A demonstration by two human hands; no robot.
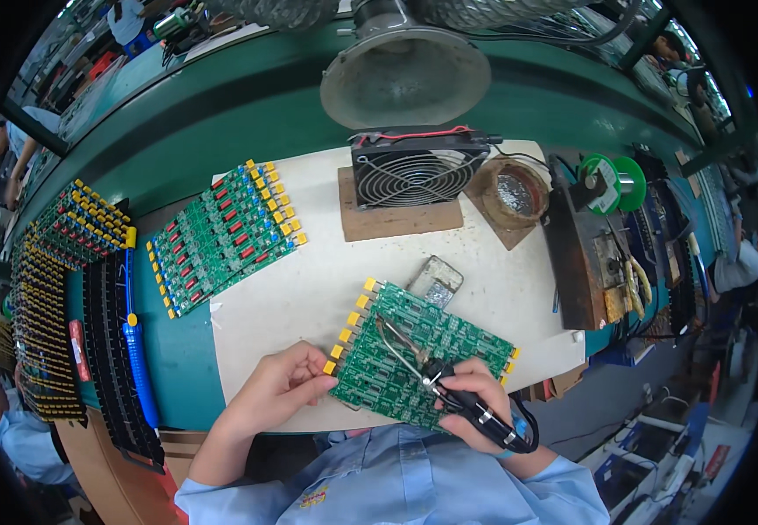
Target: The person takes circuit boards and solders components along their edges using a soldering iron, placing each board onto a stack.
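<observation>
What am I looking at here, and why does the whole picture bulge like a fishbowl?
No machine: a person's two hands, filmed by a wide-lens camera on their head, which bends straight edges. The left hand steadies a green circuit board by its edge on a pale work mat. The right hand holds a soldering iron, tip over the board. Another populated board lies to the left. Behind sit a small fan, a solder spool and a fume hood.
</observation>
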